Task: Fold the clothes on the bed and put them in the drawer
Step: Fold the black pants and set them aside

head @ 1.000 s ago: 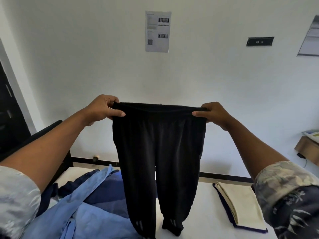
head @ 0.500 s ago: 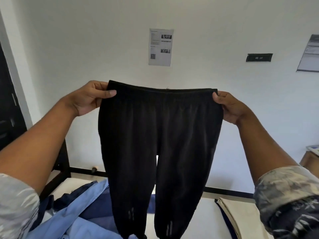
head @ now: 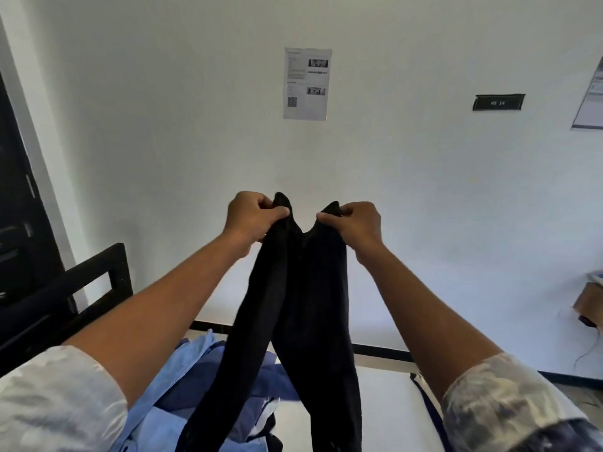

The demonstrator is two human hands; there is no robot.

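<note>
Black, soft knit trousers (head: 303, 305) hang from my fists: my left hand (head: 251, 216) and right hand (head: 355, 223) each pinch a bunched end of the waistband. They are close together now, where half a second ago they stretched it wide. The legs drape in two long folds, cuffs cut off below. Crumpled blue clothes (head: 182, 386) lie on the white bed (head: 385, 402) beneath.
</note>
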